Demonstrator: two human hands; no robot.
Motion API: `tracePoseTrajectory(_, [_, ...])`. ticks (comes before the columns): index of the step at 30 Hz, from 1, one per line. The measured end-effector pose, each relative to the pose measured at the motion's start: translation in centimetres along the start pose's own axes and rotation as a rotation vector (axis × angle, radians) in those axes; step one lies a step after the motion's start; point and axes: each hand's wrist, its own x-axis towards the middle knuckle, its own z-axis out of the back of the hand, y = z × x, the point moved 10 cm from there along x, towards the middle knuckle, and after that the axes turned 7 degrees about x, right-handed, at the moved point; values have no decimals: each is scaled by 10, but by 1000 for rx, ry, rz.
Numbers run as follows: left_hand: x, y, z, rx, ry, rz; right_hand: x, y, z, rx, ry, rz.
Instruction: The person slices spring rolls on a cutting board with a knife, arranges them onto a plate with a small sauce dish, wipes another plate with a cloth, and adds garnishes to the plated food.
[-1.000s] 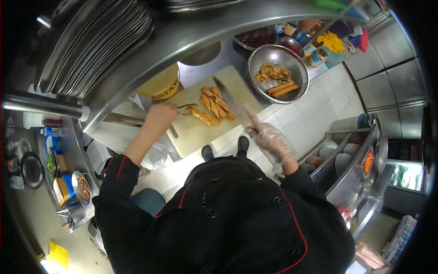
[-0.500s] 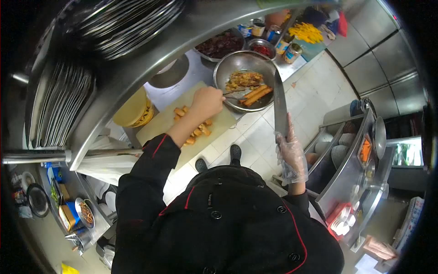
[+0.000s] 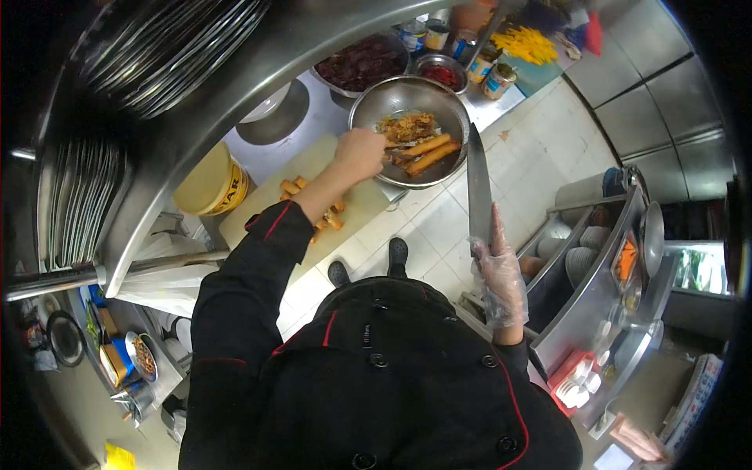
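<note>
My bare left hand [image 3: 362,155] is closed at the near left rim of a metal bowl [image 3: 366,106]. It grips what looks like thin metal tongs [image 3: 397,149], whose ends reach in at the fried rolls [image 3: 432,155]. Behind the rolls lies a heap of browned, crumbly food [image 3: 407,125]. My right hand [image 3: 501,278], in a clear plastic glove, holds a large kitchen knife [image 3: 479,176], blade pointing forward beside the bowl. Under my left forearm, cut roll pieces [image 3: 332,219] lie on a pale cutting board [image 3: 364,200], partly hidden by the arm.
Behind the bowl stand a pan of dark red food [image 3: 364,66], a small bowl of red pieces [image 3: 440,74] and jars [image 3: 499,81]. A yellow tub [image 3: 207,188] sits left of the board. A steel shelf [image 3: 211,117] with stacked plates overhangs the left. Steel compartments [image 3: 603,274] stand right.
My left hand has moved a little up and left, and the rolls by the tongs have shifted slightly apart. The whole view has shifted somewhat. The knife remains in my right hand.
</note>
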Motion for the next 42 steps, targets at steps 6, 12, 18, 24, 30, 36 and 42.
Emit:
tracePoseTrajectory(6, [-78, 84, 60, -137, -158, 216, -15, 21, -23, 247, 442, -40])
tracePoseTrajectory(12, [-192, 136, 112, -216, -184, 434, -10, 9, -161, -751, 911, 409])
tracePoseTrajectory(18, [-290, 151, 119, -79, -314, 412, -63, -3, -331, -806, 1054, 1007])
tracePoseTrajectory(24, [-358, 163, 88, 28, -203, 388, -42, -2, -340, -533, 940, 852])
tracePoseTrajectory(30, [-357, 158, 30, 149, -45, 248, -15, -33, -332, -965, 672, 1222])
tracePoseTrajectory(36, [-327, 158, -6, 319, 76, 104, 28, -76, -332, -1093, 694, 1051])
tracePoseTrajectory(42, [-310, 165, -19, 303, 44, 69, -20, 9, -311, -967, 777, 574])
